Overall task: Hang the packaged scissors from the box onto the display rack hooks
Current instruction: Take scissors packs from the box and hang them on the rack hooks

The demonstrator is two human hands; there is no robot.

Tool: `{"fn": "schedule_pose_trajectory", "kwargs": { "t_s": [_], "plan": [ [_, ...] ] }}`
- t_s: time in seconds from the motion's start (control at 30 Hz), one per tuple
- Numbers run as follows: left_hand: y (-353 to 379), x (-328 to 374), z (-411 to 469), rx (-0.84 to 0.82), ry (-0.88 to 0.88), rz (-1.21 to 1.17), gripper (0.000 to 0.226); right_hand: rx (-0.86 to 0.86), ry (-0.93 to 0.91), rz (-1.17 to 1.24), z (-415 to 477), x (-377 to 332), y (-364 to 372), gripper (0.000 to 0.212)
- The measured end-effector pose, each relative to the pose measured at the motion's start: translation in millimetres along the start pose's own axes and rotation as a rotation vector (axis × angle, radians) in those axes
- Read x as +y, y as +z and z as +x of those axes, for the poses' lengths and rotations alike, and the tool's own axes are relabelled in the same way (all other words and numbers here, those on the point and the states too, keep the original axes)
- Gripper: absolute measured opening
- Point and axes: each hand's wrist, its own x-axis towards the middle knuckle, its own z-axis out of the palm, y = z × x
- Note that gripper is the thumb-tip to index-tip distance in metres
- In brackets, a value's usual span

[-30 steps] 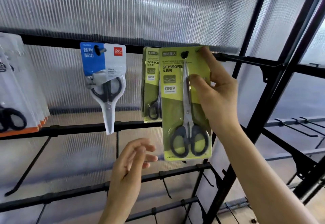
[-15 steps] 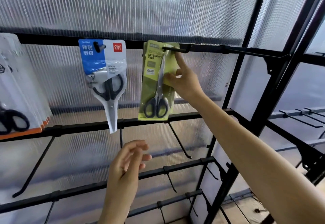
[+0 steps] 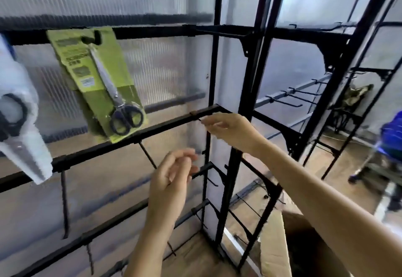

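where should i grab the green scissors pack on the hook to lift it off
Probably pinch the flat right edge of the green scissors pack, beside the blades, coming from the right, the side the right hand is on. The hook passes through its top, the pack hangs tilted with the handles low, and the scissors fill its middle.

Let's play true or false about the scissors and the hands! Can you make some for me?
1. The green scissors pack hangs on a hook. True.
2. The right hand is gripping the green pack. False: it is off to the right of the pack and not touching it.
3. The left hand holds nothing. True.
4. The scissors in the green pack have red handles. False: the handles are black.
5. A cardboard box is at the lower right. True.
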Motion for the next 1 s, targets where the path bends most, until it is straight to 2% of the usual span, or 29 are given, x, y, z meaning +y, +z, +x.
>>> {"fn": "schedule_pose_trajectory", "kwargs": {
  "t_s": [0.2,0.37,0.53,0.63,0.73,0.87,1.0],
  "plan": [
    [134.0,-27.7,-1.9,-0.369,-0.034,0.035,0.02,0.097,0.34,-0.021,-85.9,125.2,-84.1,0.021],
    [262.4,-88.5,-27.4,-0.637,-0.277,0.074,0.02,0.064,0.705,-0.171,-179.9,234.2,-133.8,0.027],
    [367.5,-170.3,-52.3,-0.774,-0.509,0.263,0.01,0.048,0.994,-0.16,-251.9,312.9,-153.5,0.03],
    [394.4,-210.1,-68.7,-0.859,-0.645,0.411,0.019,0.004,1.101,-0.131,-275.8,346.7,-152.9,0.031],
    [403.5,-245.7,-75.9,-0.979,-0.703,0.6,0.029,-0.031,1.161,-0.081,-287.7,375.2,-151.0,0.031],
    [421.1,-291.9,-73.8,-1.016,-0.724,0.743,0.031,-0.106,1.177,-0.107,-286.0,413.1,-147.6,0.031],
    [447.0,-343.7,-69.3,-1.042,-0.766,0.799,0.029,-0.11,1.225,-0.045,-278.4,466.7,-135.3,0.032]
  ]
}}
